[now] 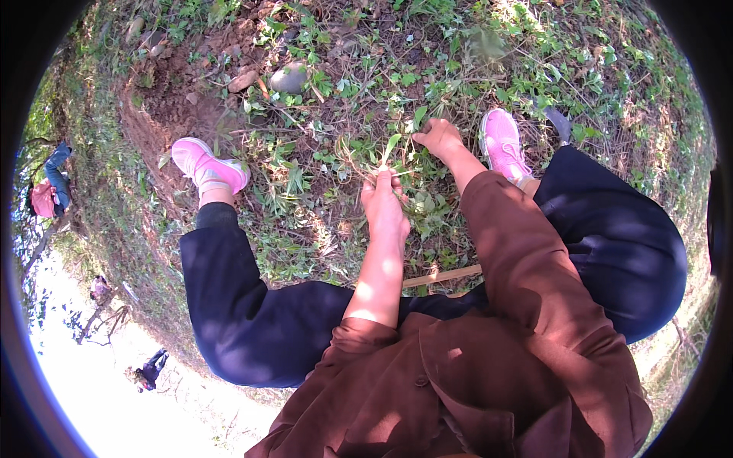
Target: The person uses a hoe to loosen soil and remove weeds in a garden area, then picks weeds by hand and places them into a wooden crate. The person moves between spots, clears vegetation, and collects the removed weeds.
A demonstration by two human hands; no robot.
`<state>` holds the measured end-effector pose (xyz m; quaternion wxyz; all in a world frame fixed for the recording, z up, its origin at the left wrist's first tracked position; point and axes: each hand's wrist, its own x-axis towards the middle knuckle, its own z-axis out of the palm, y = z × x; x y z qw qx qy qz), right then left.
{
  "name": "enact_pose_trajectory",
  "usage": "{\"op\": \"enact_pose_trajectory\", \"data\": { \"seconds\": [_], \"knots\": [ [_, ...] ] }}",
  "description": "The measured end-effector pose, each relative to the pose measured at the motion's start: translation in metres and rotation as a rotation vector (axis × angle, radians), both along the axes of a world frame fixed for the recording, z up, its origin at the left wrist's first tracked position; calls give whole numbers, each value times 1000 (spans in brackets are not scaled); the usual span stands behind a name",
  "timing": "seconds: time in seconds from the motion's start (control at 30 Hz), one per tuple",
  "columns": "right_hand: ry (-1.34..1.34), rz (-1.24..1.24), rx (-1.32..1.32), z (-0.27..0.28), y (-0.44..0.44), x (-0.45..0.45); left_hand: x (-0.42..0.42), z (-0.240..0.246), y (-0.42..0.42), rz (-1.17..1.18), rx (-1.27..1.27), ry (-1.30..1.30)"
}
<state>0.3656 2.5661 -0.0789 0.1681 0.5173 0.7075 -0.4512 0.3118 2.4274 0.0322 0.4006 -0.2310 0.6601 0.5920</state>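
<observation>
My left hand [385, 201] is low over the ground between my feet, closed around a small uprooted-looking plant. One broad green leaf [391, 146] and some pale thin stems stick out past the thumb and fingers. Farther right and forward, my right hand [442, 139] reaches down among the weeds with curled fingers. A green leaf [421, 114] stands just beyond its fingertips; whether the fingers pinch anything is hidden. Past my right shoe [504, 143] lies a curved dark metal blade [556, 123], like a sickle's, its other end out of sight near my trouser leg.
Low weeds and dry stalks cover the soil. A grey stone [288, 78] and a reddish stone [243, 81] lie ahead beside bare earth [152, 137]. Near my left thigh is a wooden stick [441, 276]. Several people are far off left, one in a pink top [43, 197].
</observation>
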Motion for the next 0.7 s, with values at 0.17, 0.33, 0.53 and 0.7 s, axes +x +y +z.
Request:
{"op": "enact_pose_trajectory", "data": {
  "seconds": [0.17, 0.33, 0.53, 0.7],
  "knots": [
    [-57, 16, 54, 1, -2, -7, 1, -4, -1, -6, -2, -7],
    [114, -299, -292, -17, 7, 2, 1, -5, -3, -2, 2, -1],
    [332, -587, -546, -28, 9, 11, 2, -3, 2, -16, -27, -18],
    [314, -406, -390, -23, 15, 13, 3, 2, 4, -4, -25, 6]
  ]
}}
